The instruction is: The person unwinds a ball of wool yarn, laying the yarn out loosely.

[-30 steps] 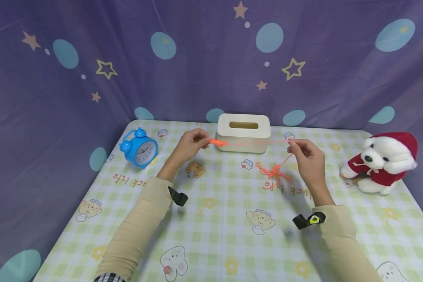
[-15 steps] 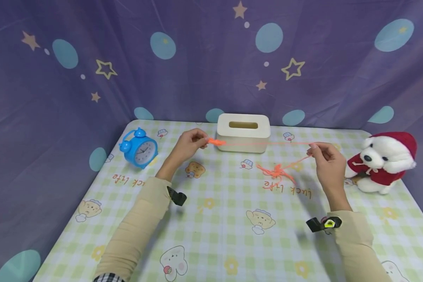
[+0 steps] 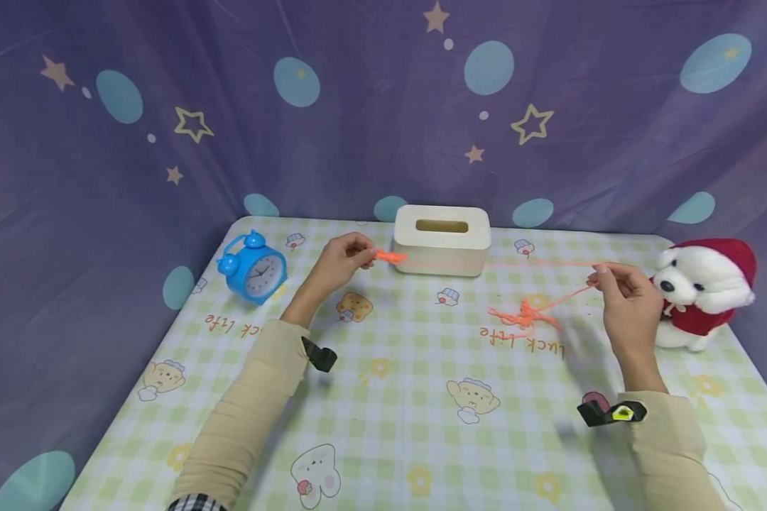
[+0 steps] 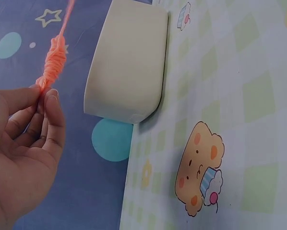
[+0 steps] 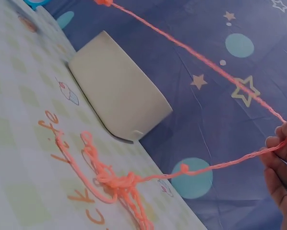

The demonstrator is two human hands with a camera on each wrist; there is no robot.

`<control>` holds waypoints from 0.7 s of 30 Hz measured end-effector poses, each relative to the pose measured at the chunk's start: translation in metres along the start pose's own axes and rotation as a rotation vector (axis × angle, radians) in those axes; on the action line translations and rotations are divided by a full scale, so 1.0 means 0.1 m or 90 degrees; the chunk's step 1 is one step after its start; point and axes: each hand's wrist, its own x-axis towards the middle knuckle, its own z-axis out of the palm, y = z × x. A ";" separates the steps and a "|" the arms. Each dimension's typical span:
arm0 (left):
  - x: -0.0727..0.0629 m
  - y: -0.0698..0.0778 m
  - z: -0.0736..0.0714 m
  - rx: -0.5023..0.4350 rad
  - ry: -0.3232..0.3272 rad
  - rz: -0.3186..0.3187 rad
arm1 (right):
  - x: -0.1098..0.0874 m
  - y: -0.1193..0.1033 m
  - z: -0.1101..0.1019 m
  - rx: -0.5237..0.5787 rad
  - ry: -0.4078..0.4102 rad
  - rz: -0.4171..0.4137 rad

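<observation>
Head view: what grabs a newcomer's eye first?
Probably the bright orange yarn strand, running straight between left hand and right hand, with a loose orange yarn tangle nearer the right. Next, the white plush dog in a red hat at the right of the green checked tabletop, and the blue alarm clock at its left.

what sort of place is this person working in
Probably a staged indoor corner, perhaps child-themed: a purple star-patterned cloth hangs as a backdrop, a checked cartoon tablecloth covers the work surface, and a plush toy sits at its right side.
</observation>
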 end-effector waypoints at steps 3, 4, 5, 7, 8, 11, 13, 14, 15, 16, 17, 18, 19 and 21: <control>0.00 0.00 0.00 -0.001 -0.004 -0.004 | 0.01 0.05 -0.06 -0.013 0.012 0.011; 0.00 0.00 0.00 -0.002 -0.004 -0.006 | 0.01 0.06 -0.07 -0.013 0.016 0.017; 0.00 0.00 0.00 -0.003 -0.003 -0.009 | 0.01 0.06 -0.09 -0.013 0.019 0.019; 0.00 0.01 0.00 0.001 -0.002 -0.010 | 0.02 0.06 -0.11 -0.010 0.028 0.023; 0.00 0.01 0.00 0.000 -0.001 -0.011 | 0.01 0.05 -0.12 -0.007 0.031 0.026; 0.00 0.02 -0.01 0.003 0.003 -0.014 | 0.00 0.00 -0.15 -0.001 0.040 0.036; 0.00 0.02 -0.01 0.004 0.004 -0.014 | 0.00 -0.04 -0.16 0.011 0.045 0.047; 0.00 0.01 -0.01 0.002 0.004 -0.015 | -0.01 -0.05 -0.16 0.022 0.046 0.052; 0.00 0.01 -0.01 0.002 0.004 -0.017 | -0.01 -0.06 -0.17 0.036 0.047 0.056; 0.00 0.01 -0.01 0.001 0.004 -0.017 | 0.00 -0.06 -0.18 0.047 0.050 0.059; 0.00 0.01 -0.01 0.003 0.005 -0.017 | 0.00 -0.06 -0.18 0.057 0.053 0.060; 0.01 0.00 -0.01 0.004 0.006 -0.017 | 0.00 -0.04 -0.19 0.067 0.058 0.060; 0.01 0.00 -0.01 0.005 0.007 -0.017 | 0.00 -0.02 -0.19 0.075 0.064 0.058; 0.01 0.00 -0.01 0.007 0.010 -0.015 | 0.01 0.02 -0.20 0.084 0.074 0.052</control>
